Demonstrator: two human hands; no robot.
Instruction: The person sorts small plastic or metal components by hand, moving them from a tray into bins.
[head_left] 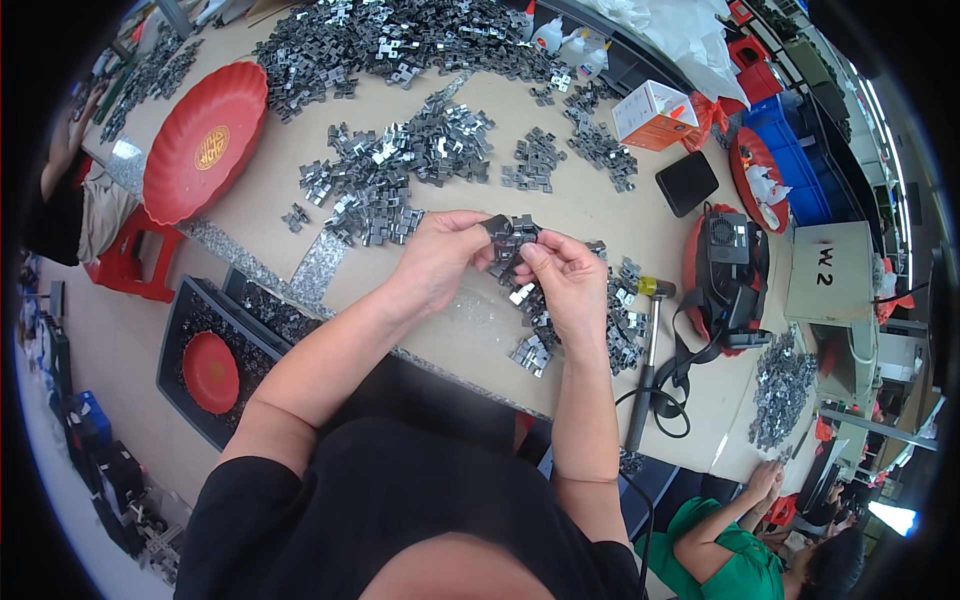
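Observation:
Both my hands meet over the table, holding small dark metal clips point(513, 232) between them. My left hand point(447, 252) pinches them from the left with thumb and forefinger. On the other side, the thumb and fingers of my right hand point(566, 275) grip the same metal. How many parts are held is hard to make out. Beyond my left hand spreads a heap of loose metal clips point(390, 170). Under and beside my right hand lies another scatter of them point(625, 325). A smaller cluster point(535, 160) sits just past my fingers.
A hammer point(648, 375) with a yellow head end and a black strapped device point(735, 255) lie at right. Farther back are a black phone-like slab point(687, 184), an orange-white box point(653, 116) and squeeze bottles point(575, 46). A red scalloped tray point(190, 165) stands left. A green-clad co-worker point(735, 560) sits lower right.

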